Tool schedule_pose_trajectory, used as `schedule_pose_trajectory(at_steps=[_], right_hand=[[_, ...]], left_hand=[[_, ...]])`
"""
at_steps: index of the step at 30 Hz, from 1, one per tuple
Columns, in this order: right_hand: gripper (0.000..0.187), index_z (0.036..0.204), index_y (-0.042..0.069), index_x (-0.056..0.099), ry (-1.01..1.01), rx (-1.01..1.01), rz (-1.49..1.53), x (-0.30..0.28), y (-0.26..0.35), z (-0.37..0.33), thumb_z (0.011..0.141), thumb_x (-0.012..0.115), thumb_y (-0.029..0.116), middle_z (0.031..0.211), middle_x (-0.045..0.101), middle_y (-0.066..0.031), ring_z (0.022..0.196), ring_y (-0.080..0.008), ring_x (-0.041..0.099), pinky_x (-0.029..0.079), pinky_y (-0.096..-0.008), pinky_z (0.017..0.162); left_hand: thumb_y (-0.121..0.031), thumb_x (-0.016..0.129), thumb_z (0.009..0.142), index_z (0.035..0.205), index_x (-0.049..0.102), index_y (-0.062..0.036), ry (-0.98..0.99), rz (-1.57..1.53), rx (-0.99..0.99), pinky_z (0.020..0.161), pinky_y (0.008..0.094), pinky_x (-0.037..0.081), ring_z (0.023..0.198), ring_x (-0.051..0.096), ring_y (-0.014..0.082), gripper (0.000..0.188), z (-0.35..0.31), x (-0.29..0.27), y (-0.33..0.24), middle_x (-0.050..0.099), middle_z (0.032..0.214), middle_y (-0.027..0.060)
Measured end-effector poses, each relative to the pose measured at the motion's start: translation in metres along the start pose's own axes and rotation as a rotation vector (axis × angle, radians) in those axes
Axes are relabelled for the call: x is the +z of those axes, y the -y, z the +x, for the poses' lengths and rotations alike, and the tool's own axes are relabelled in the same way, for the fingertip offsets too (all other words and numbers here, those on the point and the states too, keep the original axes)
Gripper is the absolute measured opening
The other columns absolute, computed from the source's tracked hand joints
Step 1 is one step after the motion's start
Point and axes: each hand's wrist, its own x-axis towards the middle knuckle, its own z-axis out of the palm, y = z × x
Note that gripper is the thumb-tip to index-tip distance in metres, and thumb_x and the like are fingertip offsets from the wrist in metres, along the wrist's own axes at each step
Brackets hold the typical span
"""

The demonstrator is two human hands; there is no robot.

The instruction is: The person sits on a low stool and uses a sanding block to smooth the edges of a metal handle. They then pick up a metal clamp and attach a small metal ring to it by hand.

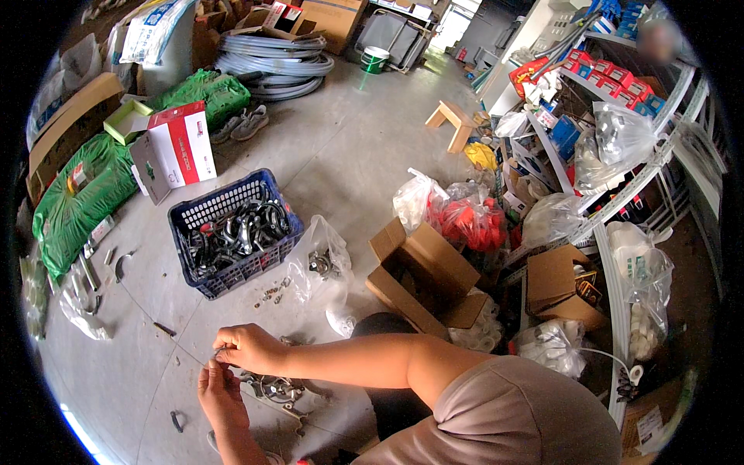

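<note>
My right hand (252,349) and my left hand (222,397) meet above the floor at the lower left. Their fingertips pinch together around a small dark piece, mostly hidden by the fingers. Below and beside them lies a loose pile of metal clamps (275,387), partly covered by my right forearm. Farther off stands a blue plastic crate (219,287), filled with dark, shiny curved clamps (242,232). To its right, a clear plastic bag (314,267) holds some metal parts. Small brass-coloured bits (271,294) are scattered between the crate and my right arm.
An open cardboard box (415,298) stands right of the bag, near bags with red items (473,221). Loaded shelving (620,205) lines the right side. Green sacks (89,194), a red-and-white box (182,147) and coiled grey pipe (271,66) lie left and far. A wooden stool (453,120) stands behind.
</note>
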Motion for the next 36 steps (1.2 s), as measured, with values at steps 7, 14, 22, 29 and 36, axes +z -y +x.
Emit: schedule_pose_trajectory(at_steps=[7,14,22,29,36], right_hand=[[0.011,0.082,0.002,0.057,0.009,-0.192,-0.146,0.006,-0.003,0.000,0.073,0.060,0.007,0.077,0.061,-0.0135,0.072,-0.0309,0.058,0.046,-0.0361,0.063],[0.017,0.089,-0.001,0.059,0.061,-0.304,-0.142,0.001,-0.003,-0.002,0.073,0.057,0.003,0.080,0.061,-0.0167,0.076,-0.0320,0.059,0.046,-0.0372,0.066],[0.018,0.093,-0.002,0.058,-0.060,0.010,-0.095,0.003,-0.003,0.010,0.078,0.052,0.006,0.079,0.062,-0.0143,0.068,-0.0202,0.060,0.047,-0.0323,0.062],[0.004,0.082,0.008,0.056,-0.162,0.388,0.690,-0.041,-0.009,0.035,0.078,0.056,0.008,0.071,0.058,-0.0002,0.058,-0.0087,0.053,0.042,-0.0210,0.047],[0.005,0.081,0.009,0.058,-0.081,0.432,0.910,-0.048,-0.004,0.035,0.079,0.055,0.005,0.069,0.058,0.0005,0.053,-0.0078,0.049,0.039,-0.0199,0.044]], left_hand=[[-0.018,0.053,0.086,0.081,0.054,-0.0077,0.009,-0.112,0.003,0.052,0.0163,0.038,0.060,0.047,0.0037,0.011,-0.002,0.001,-0.006,0.054,0.072,-0.0020],[-0.016,0.051,0.086,0.080,0.052,-0.0070,-0.061,-0.059,0.012,0.050,0.0179,0.038,0.058,0.046,0.0042,0.011,-0.003,0.003,-0.005,0.051,0.068,-0.0018],[-0.019,0.049,0.084,0.080,0.051,-0.0081,-0.035,0.046,-0.053,0.048,0.0204,0.034,0.055,0.040,0.0068,0.012,-0.004,-0.009,0.000,0.044,0.065,-0.0028],[-0.013,0.047,0.077,0.076,0.050,-0.0049,0.156,-0.519,-0.123,0.051,0.0209,0.042,0.067,0.050,0.0158,0.009,0.007,-0.015,-0.023,0.051,0.078,0.0075],[-0.016,0.046,0.083,0.079,0.051,-0.0067,-0.029,-0.221,-0.132,0.047,0.0211,0.038,0.063,0.047,0.0107,0.012,0.011,-0.034,-0.016,0.049,0.074,0.0003]])
